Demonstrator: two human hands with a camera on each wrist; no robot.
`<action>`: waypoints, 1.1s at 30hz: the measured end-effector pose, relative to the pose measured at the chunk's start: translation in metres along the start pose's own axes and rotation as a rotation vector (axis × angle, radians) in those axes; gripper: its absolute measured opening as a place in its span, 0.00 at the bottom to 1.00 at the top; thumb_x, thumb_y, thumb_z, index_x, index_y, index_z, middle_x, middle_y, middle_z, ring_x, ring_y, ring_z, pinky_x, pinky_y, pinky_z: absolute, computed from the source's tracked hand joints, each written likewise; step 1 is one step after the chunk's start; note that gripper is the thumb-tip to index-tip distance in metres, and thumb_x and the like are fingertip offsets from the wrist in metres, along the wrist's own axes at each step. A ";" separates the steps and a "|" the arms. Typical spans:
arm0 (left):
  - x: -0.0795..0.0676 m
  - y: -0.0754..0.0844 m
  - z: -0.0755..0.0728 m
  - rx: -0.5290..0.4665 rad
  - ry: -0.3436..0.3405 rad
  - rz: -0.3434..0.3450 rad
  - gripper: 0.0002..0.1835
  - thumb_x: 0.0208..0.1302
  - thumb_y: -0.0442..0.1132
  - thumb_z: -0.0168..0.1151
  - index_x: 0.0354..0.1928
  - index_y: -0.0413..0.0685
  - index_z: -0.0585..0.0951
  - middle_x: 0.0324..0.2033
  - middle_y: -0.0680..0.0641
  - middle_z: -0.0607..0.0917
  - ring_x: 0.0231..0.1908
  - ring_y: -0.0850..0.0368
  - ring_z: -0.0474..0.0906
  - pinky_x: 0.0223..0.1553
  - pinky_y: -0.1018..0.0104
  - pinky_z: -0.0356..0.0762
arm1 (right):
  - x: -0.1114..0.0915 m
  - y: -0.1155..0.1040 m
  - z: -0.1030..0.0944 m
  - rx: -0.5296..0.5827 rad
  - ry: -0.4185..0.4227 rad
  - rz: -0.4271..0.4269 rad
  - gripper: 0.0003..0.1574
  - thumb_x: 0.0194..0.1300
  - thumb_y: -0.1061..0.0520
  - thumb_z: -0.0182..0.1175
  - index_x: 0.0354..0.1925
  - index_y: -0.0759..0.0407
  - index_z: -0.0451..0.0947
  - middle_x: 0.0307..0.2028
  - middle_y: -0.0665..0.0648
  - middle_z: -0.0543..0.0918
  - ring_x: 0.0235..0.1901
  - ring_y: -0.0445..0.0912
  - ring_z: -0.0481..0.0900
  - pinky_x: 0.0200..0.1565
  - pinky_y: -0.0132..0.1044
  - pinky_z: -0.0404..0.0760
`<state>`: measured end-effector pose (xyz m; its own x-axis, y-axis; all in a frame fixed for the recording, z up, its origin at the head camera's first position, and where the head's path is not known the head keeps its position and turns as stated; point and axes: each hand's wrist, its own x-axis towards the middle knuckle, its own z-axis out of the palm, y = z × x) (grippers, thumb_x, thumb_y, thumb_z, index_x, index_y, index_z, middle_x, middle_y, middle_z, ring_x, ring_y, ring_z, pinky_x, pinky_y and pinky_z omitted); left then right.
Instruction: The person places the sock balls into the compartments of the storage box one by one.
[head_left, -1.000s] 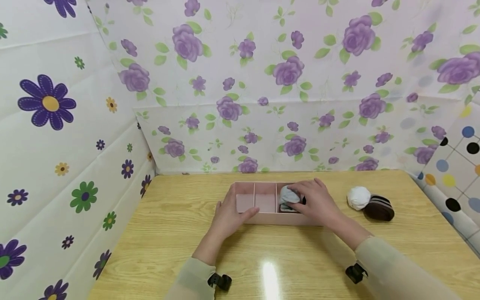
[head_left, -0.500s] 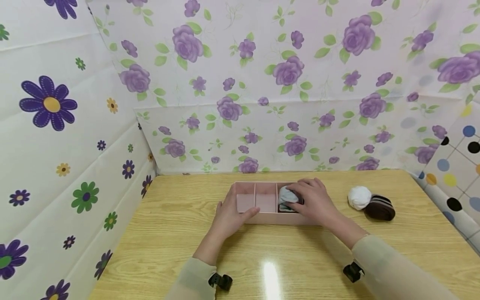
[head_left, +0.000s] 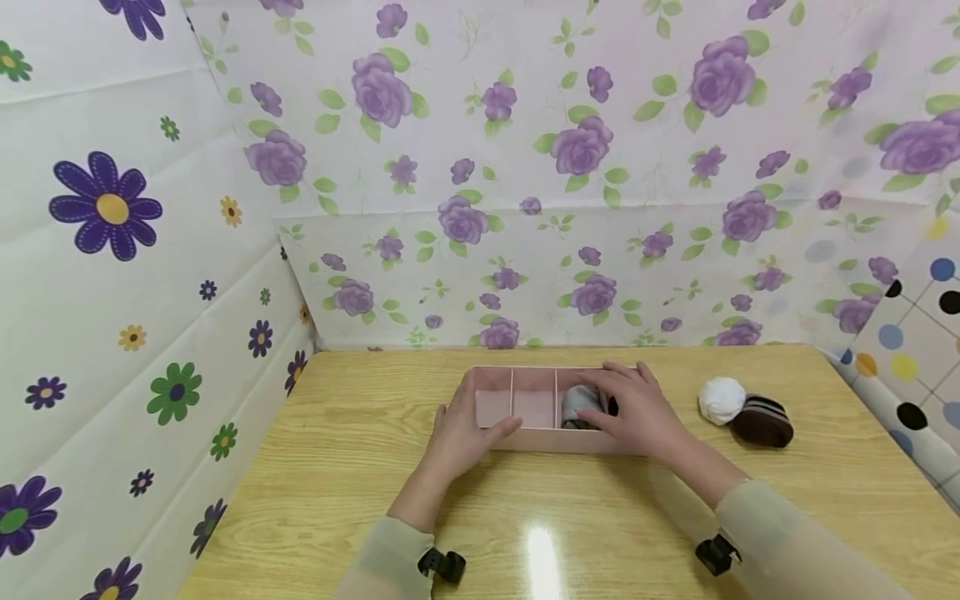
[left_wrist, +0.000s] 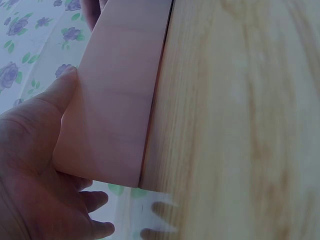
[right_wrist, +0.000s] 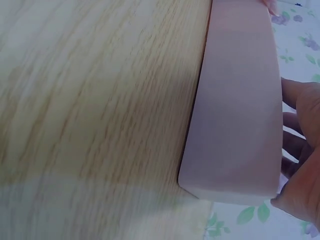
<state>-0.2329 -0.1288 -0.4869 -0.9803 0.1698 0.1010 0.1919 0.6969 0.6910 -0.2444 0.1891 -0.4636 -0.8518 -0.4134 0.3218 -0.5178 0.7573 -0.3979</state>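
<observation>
A long pink box with dividers lies on the table. My left hand grips its left end, thumb along the front rim; in the left wrist view the left hand shows at the box's end. In the right compartment sits a grey-blue rolled sock, with dark material beside it, partly hidden. My right hand reaches over that compartment, its thumb and forefinger around the sock. The right wrist view shows the right hand behind the box wall, which hides the sock.
To the right of the box, a white rolled sock touches a dark brown one with stripes. They lie on the wooden table. Flowered cloth hangs behind the table and at its left.
The grey-blue sock has turned and sits lower in the right compartment, with the right hand still over it. The left hand keeps its hold on the box, and the view shifts slightly.
</observation>
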 end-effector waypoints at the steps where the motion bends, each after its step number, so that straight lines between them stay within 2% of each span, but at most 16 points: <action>1: 0.000 0.000 0.000 0.001 0.000 -0.001 0.66 0.70 0.71 0.71 0.90 0.43 0.44 0.87 0.38 0.55 0.84 0.39 0.57 0.81 0.26 0.41 | -0.001 0.000 -0.002 -0.003 0.005 0.000 0.38 0.72 0.47 0.77 0.75 0.55 0.81 0.69 0.58 0.84 0.77 0.68 0.68 0.79 0.76 0.45; 9: 0.001 -0.001 0.001 0.004 -0.004 0.001 0.66 0.70 0.71 0.70 0.90 0.43 0.44 0.87 0.38 0.55 0.83 0.39 0.58 0.81 0.26 0.41 | -0.010 0.004 -0.015 -0.038 0.034 0.029 0.38 0.73 0.47 0.76 0.74 0.59 0.80 0.70 0.63 0.83 0.76 0.66 0.70 0.80 0.73 0.45; 19: 0.001 0.000 0.000 -0.006 0.012 0.010 0.65 0.71 0.69 0.71 0.90 0.40 0.46 0.86 0.36 0.57 0.83 0.37 0.59 0.80 0.23 0.41 | -0.021 0.008 -0.024 -0.015 0.084 0.047 0.39 0.75 0.51 0.75 0.77 0.61 0.77 0.71 0.65 0.81 0.74 0.66 0.73 0.78 0.75 0.49; 28: 0.000 0.000 0.002 -0.013 0.018 0.005 0.63 0.72 0.64 0.73 0.90 0.41 0.46 0.86 0.36 0.57 0.83 0.36 0.58 0.80 0.23 0.40 | -0.035 0.021 -0.036 -0.019 0.098 0.092 0.41 0.80 0.47 0.69 0.81 0.63 0.71 0.77 0.67 0.73 0.77 0.67 0.69 0.80 0.73 0.46; 33: 0.000 -0.001 0.003 0.001 0.015 0.016 0.64 0.71 0.69 0.71 0.90 0.41 0.45 0.86 0.36 0.57 0.83 0.36 0.57 0.79 0.22 0.41 | -0.045 0.029 -0.043 -0.031 0.143 0.092 0.42 0.80 0.48 0.69 0.81 0.64 0.69 0.79 0.69 0.71 0.75 0.69 0.70 0.79 0.75 0.48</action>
<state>-0.2331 -0.1272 -0.4892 -0.9776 0.1710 0.1229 0.2080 0.6945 0.6887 -0.2174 0.2520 -0.4525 -0.8744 -0.2667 0.4053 -0.4333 0.8051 -0.4050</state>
